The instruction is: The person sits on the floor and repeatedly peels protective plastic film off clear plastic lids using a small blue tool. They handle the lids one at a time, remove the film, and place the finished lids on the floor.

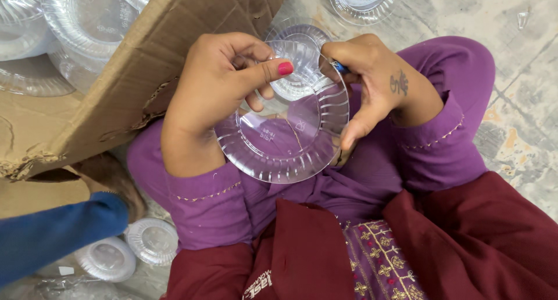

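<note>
Maroon shawl [465,242] cut off below; blue tool [340,66] mostly hidden in right hand [378,82].

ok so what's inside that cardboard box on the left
Stacks of clear plastic plates show inside the cardboard box. The box's flap covers the rest, so how far the stacks go cannot be seen. Both hands hold a similar plate outside it.

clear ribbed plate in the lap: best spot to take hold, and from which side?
Probably the ribbed rim of the clear plate, pinched at its near, free edge from below in the picture. The left hand and right hand already occupy the far rim; the centre is flat, thin and offers nothing to pinch.
</note>
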